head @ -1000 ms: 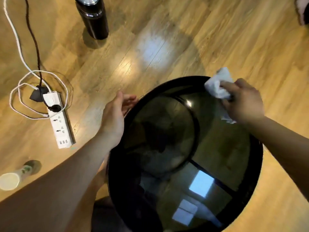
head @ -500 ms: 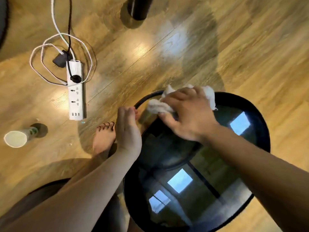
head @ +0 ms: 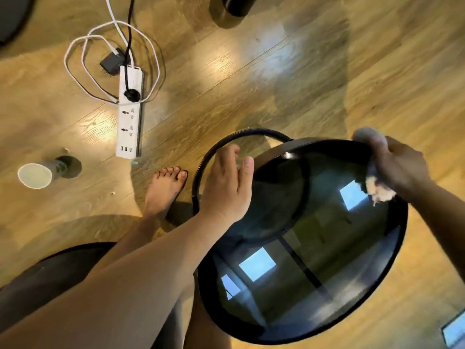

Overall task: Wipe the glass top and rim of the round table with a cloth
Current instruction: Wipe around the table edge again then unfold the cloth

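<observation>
A round table with a dark glass top [head: 314, 238] and a black rim [head: 392, 253] fills the lower right. My right hand [head: 397, 167] grips a crumpled white cloth [head: 378, 193] and holds it against the far right part of the rim; cloth shows above and below the fingers. My left hand [head: 227, 187] grasps the table's left edge, thumb lying on the glass and fingers curled over the rim. The table's black ring base [head: 226, 142] shows through and beyond the glass.
On the wooden floor lie a white power strip [head: 129, 114] with looped cables [head: 83, 69], a paper cup [head: 37, 173] on its side, and a dark cylinder [head: 237, 5] at the top. My bare foot [head: 163, 190] stands left of the table.
My right hand carried the cloth from the far left part of the rim across to the far right part. My left hand kept its place on the left edge.
</observation>
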Tool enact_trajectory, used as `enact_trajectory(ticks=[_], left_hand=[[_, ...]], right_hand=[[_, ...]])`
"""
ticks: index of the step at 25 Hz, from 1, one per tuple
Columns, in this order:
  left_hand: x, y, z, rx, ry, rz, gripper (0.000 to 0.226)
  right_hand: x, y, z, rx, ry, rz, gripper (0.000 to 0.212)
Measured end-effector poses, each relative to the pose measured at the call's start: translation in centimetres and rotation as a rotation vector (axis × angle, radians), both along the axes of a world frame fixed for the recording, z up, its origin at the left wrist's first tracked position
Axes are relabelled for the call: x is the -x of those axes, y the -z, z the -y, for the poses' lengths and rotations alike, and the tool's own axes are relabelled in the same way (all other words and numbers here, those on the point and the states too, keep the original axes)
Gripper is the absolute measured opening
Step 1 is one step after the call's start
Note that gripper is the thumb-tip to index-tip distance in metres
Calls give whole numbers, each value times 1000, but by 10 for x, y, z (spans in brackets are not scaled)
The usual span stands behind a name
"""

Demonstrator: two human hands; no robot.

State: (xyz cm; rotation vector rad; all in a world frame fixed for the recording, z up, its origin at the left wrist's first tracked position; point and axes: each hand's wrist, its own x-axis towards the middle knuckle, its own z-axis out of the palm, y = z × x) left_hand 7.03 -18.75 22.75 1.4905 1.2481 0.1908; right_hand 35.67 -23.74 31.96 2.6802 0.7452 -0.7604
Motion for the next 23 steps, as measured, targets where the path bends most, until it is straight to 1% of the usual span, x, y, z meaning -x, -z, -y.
enact_trajectory(ticks=[1,2,3,5,6,7,8,9,11,12,14,16,17,18,20,21,22,23], left_hand=[[0,0,0,0,-9,-2,59],[2,0,1,-12,-27,5,57],[3,1,2,-37,-65,23,55],[6,2,4,-83,-145,50,46],[8,2,4,-114,-133,35,40],[9,2,2,-152,-83,19,37],[7,3,1,-175,-26,10,37],[4,2,1,-179,24,1,41],[2,-2,3,-177,91,-21,46],[3,-5,2,-192,134,-28,47],[-4,-9,-11,-255,246,-22,49],[-35,-10,-31,-346,335,29,51],[-60,-12,-41,-399,378,76,52],[-90,-15,-47,-458,424,134,52],[-149,-25,-47,-611,481,261,51],[-170,-28,-44,-689,485,316,49],[-183,-28,-42,-731,487,344,47],[-187,-26,-39,-729,511,334,48]], right_hand=[[23,14,-11,-59,-114,0,67],[58,24,-25,-104,-282,-59,67],[99,33,-37,-183,-442,-153,65],[163,35,-45,-251,-750,-373,59],[164,31,-44,-265,-848,-422,57],[146,30,-39,-304,-906,-391,54],[116,35,-30,-343,-899,-315,51],[79,40,-18,-349,-778,-217,48],[14,42,13,-307,-336,15,46],[-8,41,38,-240,-134,101,48],[-30,34,76,-117,153,128,54],[-38,27,85,-65,341,171,59],[-39,28,74,-82,373,176,58],[-32,34,55,-130,328,143,55],[-6,45,14,-244,35,6,45],[10,51,-5,-305,-124,-92,36],[23,54,-17,-328,-249,-191,27],[24,55,-21,-324,-357,-237,26]])
